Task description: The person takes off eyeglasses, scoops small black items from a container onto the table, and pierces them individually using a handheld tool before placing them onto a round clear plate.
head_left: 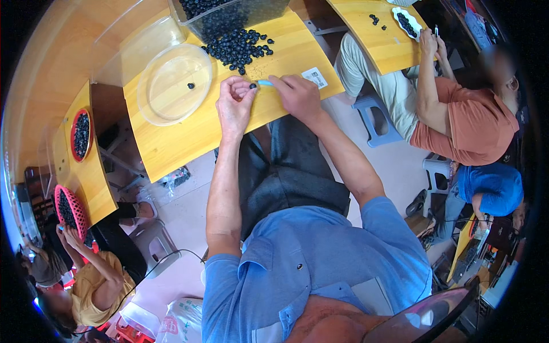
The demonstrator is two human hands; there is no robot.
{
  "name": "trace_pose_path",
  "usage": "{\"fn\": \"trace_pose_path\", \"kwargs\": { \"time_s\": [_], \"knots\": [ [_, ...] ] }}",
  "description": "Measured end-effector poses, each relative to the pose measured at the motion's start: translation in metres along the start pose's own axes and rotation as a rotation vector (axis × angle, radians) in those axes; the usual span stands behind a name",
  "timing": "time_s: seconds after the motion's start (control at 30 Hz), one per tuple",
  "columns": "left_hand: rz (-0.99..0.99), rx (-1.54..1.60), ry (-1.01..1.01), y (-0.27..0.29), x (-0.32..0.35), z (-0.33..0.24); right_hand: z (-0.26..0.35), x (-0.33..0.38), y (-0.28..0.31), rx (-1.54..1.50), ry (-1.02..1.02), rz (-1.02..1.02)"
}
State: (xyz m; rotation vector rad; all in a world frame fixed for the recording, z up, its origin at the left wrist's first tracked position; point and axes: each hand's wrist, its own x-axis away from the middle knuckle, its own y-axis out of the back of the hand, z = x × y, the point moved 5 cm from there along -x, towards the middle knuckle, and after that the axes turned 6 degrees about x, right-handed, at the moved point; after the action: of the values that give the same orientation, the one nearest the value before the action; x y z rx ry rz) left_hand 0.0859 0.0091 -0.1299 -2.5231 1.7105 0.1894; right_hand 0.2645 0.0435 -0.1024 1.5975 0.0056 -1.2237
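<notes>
Between thumb and fingertips, my left hand pinches a dark round blueberry just above the table's near part. My right hand is closed around a slim light-blue tool, whose tip points at that berry; its kind cannot be made out. Beyond my hands spreads a loose pile of blueberries, spilling from under a clear plastic bin full of them. Left of my left hand sits a wide, clear round tub holding a single blueberry.
A small white printed card lies on the wooden table by my right hand. At the right, a person works at another table with a white dish of berries. Another person at left holds a red basket. A blue stool stands right.
</notes>
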Motion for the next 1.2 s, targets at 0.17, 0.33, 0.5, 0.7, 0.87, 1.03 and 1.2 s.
{"fn": "trace_pose_path", "kwargs": {
  "time_s": [0.17,0.33,0.5,0.7,0.87,1.03,1.2],
  "knots": [
    [0.013,0.062,-0.039,0.004,0.001,-0.004,-0.002,0.001,-0.007,0.007,-0.037,-0.03],
    [0.013,-0.128,-0.201,0.005,0.003,-0.011,0.002,0.001,-0.002,-0.007,-0.045,-0.048],
    [-0.017,-0.09,-0.147,0.004,0.004,-0.014,-0.001,0.005,-0.004,-0.008,-0.095,-0.012],
    [-0.039,-0.122,-0.194,0.009,0.005,-0.016,0.0,0.0,-0.001,-0.038,-0.088,0.007],
    [-0.03,-0.041,-0.146,0.006,0.002,-0.009,-0.001,0.001,-0.001,-0.04,-0.09,0.002],
    [-0.062,0.069,-0.174,0.007,0.0,-0.006,0.001,-0.001,0.002,-0.062,-0.081,-0.002],
    [-0.069,-0.103,-0.124,0.008,0.0,0.003,0.004,-0.001,0.005,-0.054,-0.02,-0.029]
  ]
}}
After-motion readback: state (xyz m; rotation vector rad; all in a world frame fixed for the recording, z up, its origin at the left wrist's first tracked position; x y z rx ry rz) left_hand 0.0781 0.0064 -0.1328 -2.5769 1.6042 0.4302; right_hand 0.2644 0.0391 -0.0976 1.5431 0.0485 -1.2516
